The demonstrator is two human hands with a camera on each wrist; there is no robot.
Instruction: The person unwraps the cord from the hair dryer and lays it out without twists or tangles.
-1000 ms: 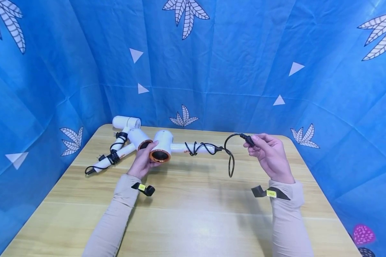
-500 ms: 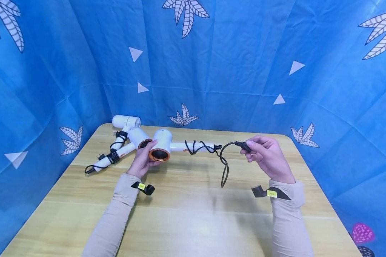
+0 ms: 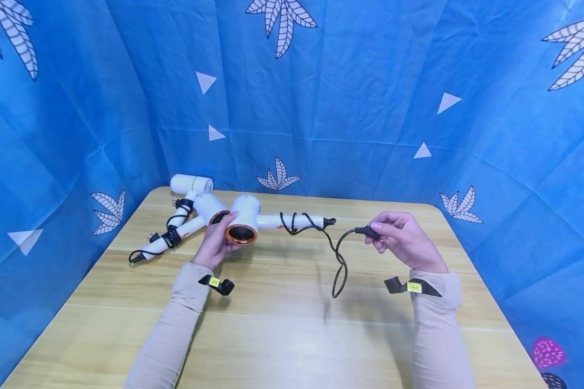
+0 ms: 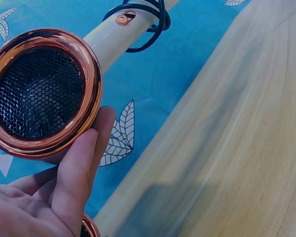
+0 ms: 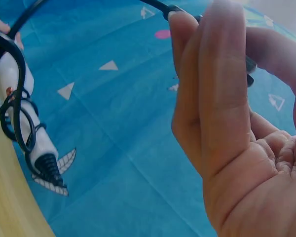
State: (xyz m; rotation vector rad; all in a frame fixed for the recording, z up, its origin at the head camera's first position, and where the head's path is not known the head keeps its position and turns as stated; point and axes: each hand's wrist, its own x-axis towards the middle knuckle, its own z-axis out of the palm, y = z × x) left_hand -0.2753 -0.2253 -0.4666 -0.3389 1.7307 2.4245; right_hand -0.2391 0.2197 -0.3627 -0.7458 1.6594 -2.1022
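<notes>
Left of the white hair dryer (image 3: 266, 222) I'm holding, a front dryer (image 3: 192, 227) and a back dryer (image 3: 190, 185) lie on the counter (image 3: 272, 346). My left hand (image 3: 214, 245) has its fingers round the held one's barrel (image 3: 246, 208). Right of the white hair dryer, its black cord (image 3: 341, 261) hangs lower than a second ago, so probably more slack to work with. My right hand (image 3: 407, 241) pinches the plug (image 3: 368, 231).

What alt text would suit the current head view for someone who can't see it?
A left hand holds a white hair dryer above a wooden table, while the right hand pinches the plug of its black cord, partly looped round the handle. Two more dryers lie to the left, before a blue backdrop.
</notes>
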